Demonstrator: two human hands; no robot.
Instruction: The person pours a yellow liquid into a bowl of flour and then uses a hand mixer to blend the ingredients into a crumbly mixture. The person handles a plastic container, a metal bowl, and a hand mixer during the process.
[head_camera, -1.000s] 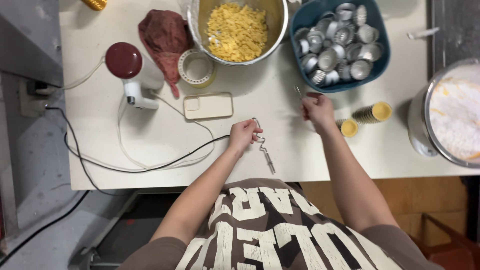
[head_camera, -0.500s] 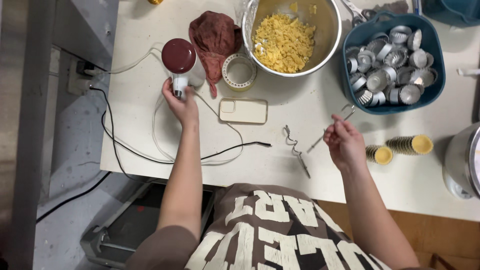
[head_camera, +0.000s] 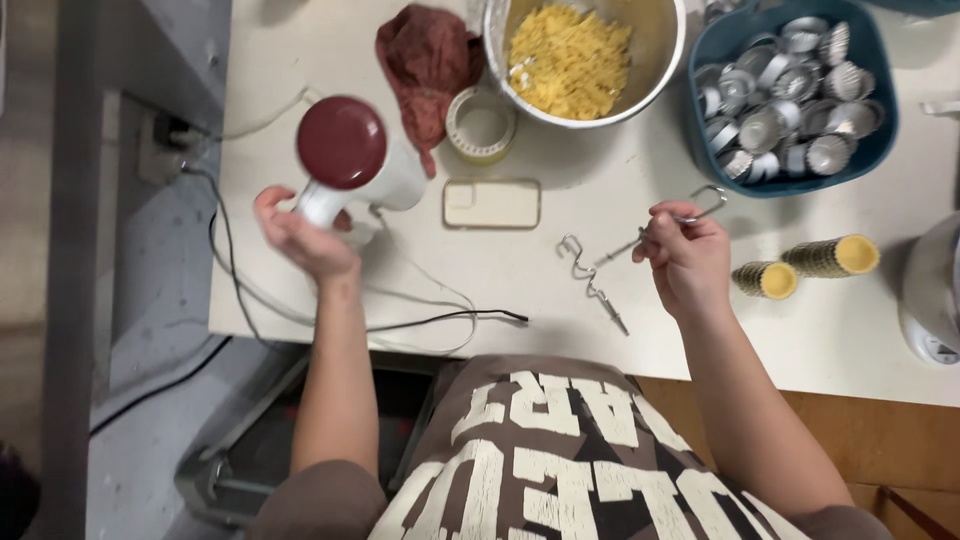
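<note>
1. At the far left, dark cables (head_camera: 225, 270) run from a wall socket (head_camera: 160, 140) down past the edge of the white table (head_camera: 860, 340) and across its near part.
2. The left hand (head_camera: 300, 235) is wrapped around the white handle of a hand mixer (head_camera: 355, 160), fingers curled tight on it; the mixer's dark red end faces the camera and the body is lifted off the tabletop, tilted.
3. Behind the mixer lies a crumpled dark red cloth (head_camera: 430, 60), touching a roll of tape (head_camera: 482, 125) just to its right.
4. A phone in a pale case (head_camera: 492, 203) lies flat on the table, just in front of the tape roll.
5. A large metal bowl (head_camera: 665, 60) of yellow crumbly mix stands at the back, beside the tape.
6. One metal dough hook (head_camera: 592, 285) lies loose on the table, between the phone and the right hand.
7. The right hand (head_camera: 688, 255) pinches the shaft of a second dough hook (head_camera: 690, 212) between thumb and fingertips, its looped end pointing away to the right.
8. A blue tub (head_camera: 880, 140) holds many small metal tart moulds (head_camera: 790, 100).
9. Two stacks of yellow paper cups (head_camera: 825, 258) lie on their sides just right of the right hand.
</note>
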